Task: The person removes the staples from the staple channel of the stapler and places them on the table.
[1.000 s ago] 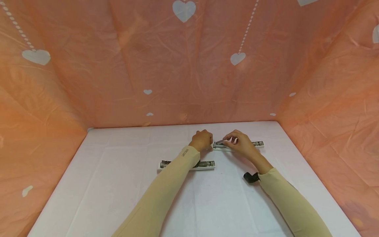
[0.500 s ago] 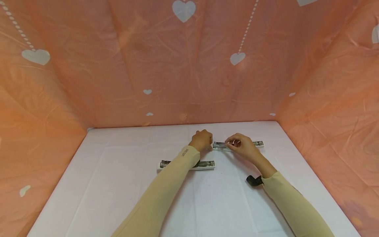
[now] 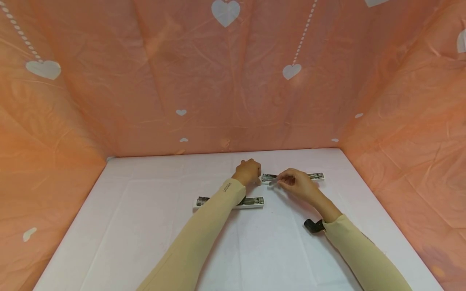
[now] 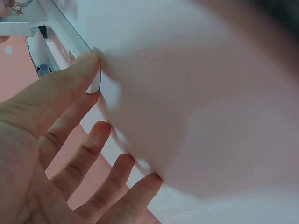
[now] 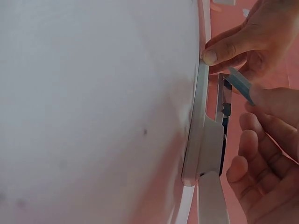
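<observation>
A white stapler (image 3: 316,176) lies folded out flat toward the back of the table, its metal channel facing up. My left hand (image 3: 248,171) holds its left end; in the left wrist view the thumb and index finger pinch the stapler's white end (image 4: 94,81) while the other fingers are spread. My right hand (image 3: 296,182) pinches a short grey metal strip, which looks like a strip of staples (image 5: 241,85), between thumb and index finger. That strip is tilted just above the stapler's near side in the head view. The right hand hides the stapler's middle.
A second white stapler (image 3: 253,202), also folded out, lies nearer, partly under my left forearm. A black wrist camera (image 3: 314,226) sits at my right cuff. Orange curtains (image 3: 233,101) with hearts stand behind and beside the white-covered table (image 3: 269,250).
My right hand has come slightly nearer with the grey strip, from over the stapler's channel to its near side. The left hand and both staplers stay in place.
</observation>
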